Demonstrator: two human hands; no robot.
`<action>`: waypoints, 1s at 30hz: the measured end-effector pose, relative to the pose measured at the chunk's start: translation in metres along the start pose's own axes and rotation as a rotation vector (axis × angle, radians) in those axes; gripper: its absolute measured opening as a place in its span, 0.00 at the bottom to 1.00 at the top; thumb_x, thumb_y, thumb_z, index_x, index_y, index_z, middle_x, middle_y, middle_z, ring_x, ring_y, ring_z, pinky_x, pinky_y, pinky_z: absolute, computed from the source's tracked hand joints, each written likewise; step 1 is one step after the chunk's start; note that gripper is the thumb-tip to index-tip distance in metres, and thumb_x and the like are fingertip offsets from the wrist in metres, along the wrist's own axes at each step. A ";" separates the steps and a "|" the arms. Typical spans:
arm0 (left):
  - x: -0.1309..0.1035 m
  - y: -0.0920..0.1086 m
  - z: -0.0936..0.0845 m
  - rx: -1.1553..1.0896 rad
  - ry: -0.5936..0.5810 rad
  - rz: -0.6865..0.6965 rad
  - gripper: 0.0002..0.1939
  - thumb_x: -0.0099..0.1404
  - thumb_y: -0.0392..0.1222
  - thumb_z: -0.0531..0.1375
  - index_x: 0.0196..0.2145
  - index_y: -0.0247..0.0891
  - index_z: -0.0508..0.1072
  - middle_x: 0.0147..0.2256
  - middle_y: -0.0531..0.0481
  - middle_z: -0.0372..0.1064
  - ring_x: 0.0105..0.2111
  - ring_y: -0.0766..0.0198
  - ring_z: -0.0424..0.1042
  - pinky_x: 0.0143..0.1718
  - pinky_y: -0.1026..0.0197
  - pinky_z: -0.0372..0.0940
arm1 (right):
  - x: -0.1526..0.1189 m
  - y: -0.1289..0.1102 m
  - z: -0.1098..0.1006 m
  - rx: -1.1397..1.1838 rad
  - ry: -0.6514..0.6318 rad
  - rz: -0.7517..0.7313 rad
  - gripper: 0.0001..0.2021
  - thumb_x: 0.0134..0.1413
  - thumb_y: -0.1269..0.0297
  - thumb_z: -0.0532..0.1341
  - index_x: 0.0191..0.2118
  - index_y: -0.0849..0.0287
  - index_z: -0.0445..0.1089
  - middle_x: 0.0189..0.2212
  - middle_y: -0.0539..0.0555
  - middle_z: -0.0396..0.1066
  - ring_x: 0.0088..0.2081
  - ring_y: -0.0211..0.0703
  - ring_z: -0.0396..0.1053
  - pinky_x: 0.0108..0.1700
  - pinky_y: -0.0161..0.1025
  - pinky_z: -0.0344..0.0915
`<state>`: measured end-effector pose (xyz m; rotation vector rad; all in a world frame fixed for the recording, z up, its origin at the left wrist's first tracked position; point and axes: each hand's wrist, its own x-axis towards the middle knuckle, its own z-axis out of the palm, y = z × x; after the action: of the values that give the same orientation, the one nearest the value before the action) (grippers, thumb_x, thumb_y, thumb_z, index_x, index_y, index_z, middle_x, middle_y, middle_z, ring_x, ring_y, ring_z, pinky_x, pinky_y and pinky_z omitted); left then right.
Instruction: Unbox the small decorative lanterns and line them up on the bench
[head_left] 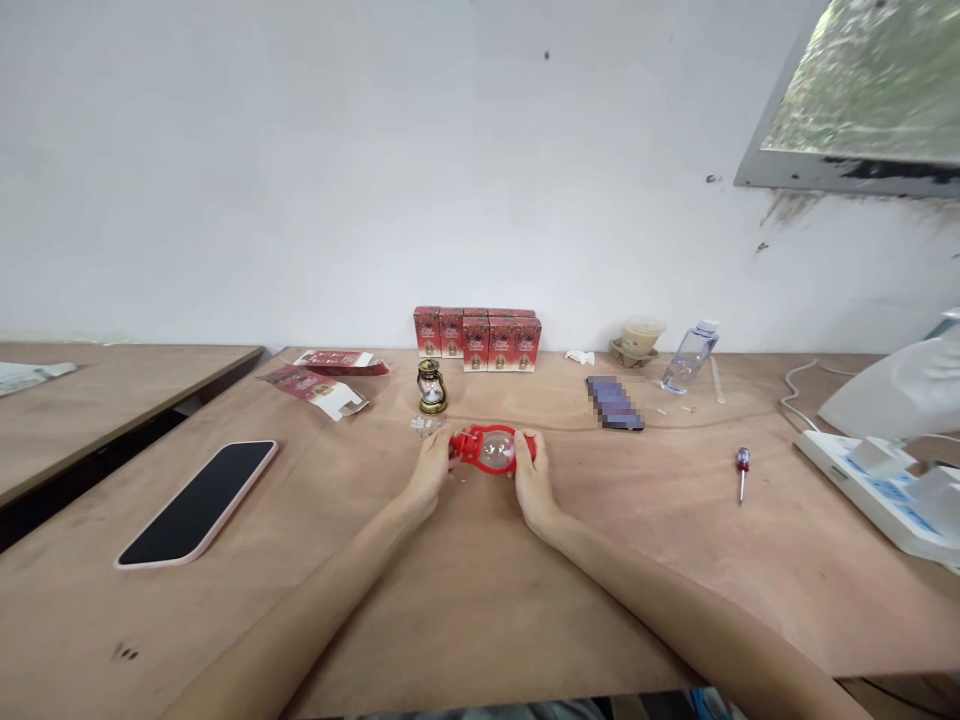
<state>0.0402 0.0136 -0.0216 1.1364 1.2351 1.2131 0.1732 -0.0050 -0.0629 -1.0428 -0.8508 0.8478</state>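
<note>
A small red lantern [496,450] with a clear globe lies on its side between my two hands, just above the wooden table. My left hand [431,468] is closed round one end of it, where red fittings show. The other end is gripped by my right hand [532,478], the thumb lying along the red frame. Just beyond my left hand stands a bronze-coloured lantern [431,387], upright. Small clear pieces [421,425] lie between that lantern and my left hand. The fingers under the red lantern are partly hidden.
Several red boxes [477,342] stand by the wall. Flattened red packaging [319,388] and a pink-edged phone [199,505] lie left. To the right are another phone [615,403], a cup [639,340], a tilted bottle [688,358], a screwdriver [742,470] and a power strip [870,490].
</note>
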 end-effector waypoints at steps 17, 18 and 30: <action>0.064 0.003 0.022 1.037 -0.051 0.644 0.02 0.60 0.36 0.53 0.30 0.37 0.65 0.37 0.42 0.68 0.43 0.53 0.66 0.47 0.49 0.57 | 0.049 0.000 -0.021 0.576 0.134 0.278 0.08 0.51 0.58 0.58 0.32 0.57 0.67 0.30 0.49 0.72 0.30 0.37 0.70 0.36 0.38 0.72; 0.064 -0.002 0.024 1.095 -0.061 0.670 0.02 0.60 0.36 0.53 0.31 0.37 0.66 0.38 0.41 0.68 0.44 0.51 0.66 0.47 0.48 0.56 | 0.048 -0.001 -0.021 0.585 0.116 0.280 0.08 0.51 0.58 0.59 0.33 0.56 0.68 0.31 0.49 0.73 0.31 0.37 0.71 0.38 0.38 0.73; 0.036 -0.018 -0.011 1.228 0.156 1.143 0.34 0.57 0.53 0.57 0.56 0.32 0.56 0.53 0.32 0.58 0.54 0.46 0.57 0.52 0.47 0.53 | 0.031 -0.015 -0.013 0.427 -0.215 0.262 0.19 0.40 0.47 0.66 0.29 0.57 0.65 0.24 0.46 0.69 0.22 0.34 0.66 0.22 0.31 0.64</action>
<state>0.0288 0.0482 -0.0417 2.9714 1.4988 1.2637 0.2005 0.0142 -0.0470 -0.7006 -0.6759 1.3173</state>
